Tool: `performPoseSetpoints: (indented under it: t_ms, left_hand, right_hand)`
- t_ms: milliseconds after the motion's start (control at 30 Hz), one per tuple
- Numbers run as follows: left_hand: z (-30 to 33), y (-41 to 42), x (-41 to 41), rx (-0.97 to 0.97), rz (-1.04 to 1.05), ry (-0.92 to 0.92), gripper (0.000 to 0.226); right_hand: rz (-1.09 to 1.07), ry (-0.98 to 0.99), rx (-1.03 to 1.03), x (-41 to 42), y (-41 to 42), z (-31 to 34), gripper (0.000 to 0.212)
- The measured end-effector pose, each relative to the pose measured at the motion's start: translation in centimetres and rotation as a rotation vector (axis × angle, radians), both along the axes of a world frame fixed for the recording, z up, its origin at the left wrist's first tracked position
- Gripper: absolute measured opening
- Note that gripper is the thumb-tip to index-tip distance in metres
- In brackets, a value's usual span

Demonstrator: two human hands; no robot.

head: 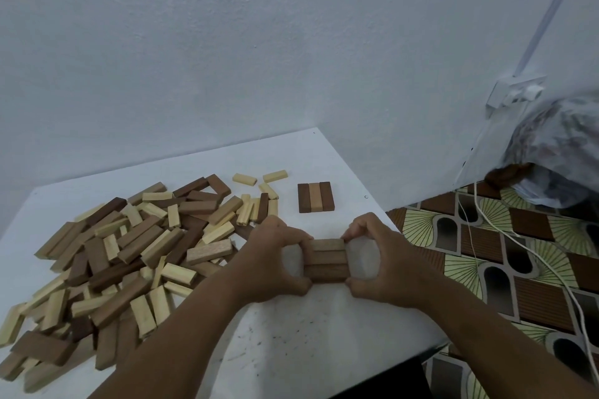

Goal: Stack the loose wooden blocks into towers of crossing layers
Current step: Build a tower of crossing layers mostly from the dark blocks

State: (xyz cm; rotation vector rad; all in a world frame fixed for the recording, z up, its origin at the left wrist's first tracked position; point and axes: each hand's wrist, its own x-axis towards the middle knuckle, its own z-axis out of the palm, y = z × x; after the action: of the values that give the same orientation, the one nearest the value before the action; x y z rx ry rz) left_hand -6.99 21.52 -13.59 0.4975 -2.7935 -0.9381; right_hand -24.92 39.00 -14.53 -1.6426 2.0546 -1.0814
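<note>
Pale blue walls meet behind a white worktop (291,343), and off its right edge runs a patterned floor (505,256) with a white cable (505,236) trailing across it. Big pile of loose blocks (123,249) sprawls over the left side, and a flat row of three blocks (315,197) sits beyond the hands. Left hand (275,259) and right hand (379,259) pinch both ends of a three-block layer (326,260) near the front.

Block pile (123,256) crowding table's (291,350) left
</note>
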Motion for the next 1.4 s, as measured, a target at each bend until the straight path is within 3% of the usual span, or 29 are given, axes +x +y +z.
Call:
performPoseSetpoints:
  t_ms: [233, 600, 1033, 1233, 1400]
  left_hand:
    - [0.6, -1.9, -2.8, -0.034, 0.102, 0.072, 0.042]
    - [0.7, -7.1, -7.6, -0.014, 0.152, -0.014, 0.042]
    - [-0.2, -7.6, -8.4, 0.018, 0.194, -0.020, 0.048]
    - [0.6, -7.2, -7.3, 0.007, 0.171, -0.007, 0.092]
    - [1.0, -6.8, -7.1, 0.031, 0.200, 0.002, 0.089]
  right_hand:
    - [-0.069, -0.049, -0.062, -2.3, -3.3, 0.6, 0.062]
    - [-0.081, -0.079, -0.058, -6.7, -9.4, 0.7, 0.057]
    - [-0.102, -0.110, -0.066, -7.6, -10.0, -0.6, 0.056]
    - [-0.114, -0.081, -0.068, -7.8, -9.9, -1.2, 0.058]
    - [-0.103, -0.048, -0.074, -7.8, -10.0, -1.6, 0.058]
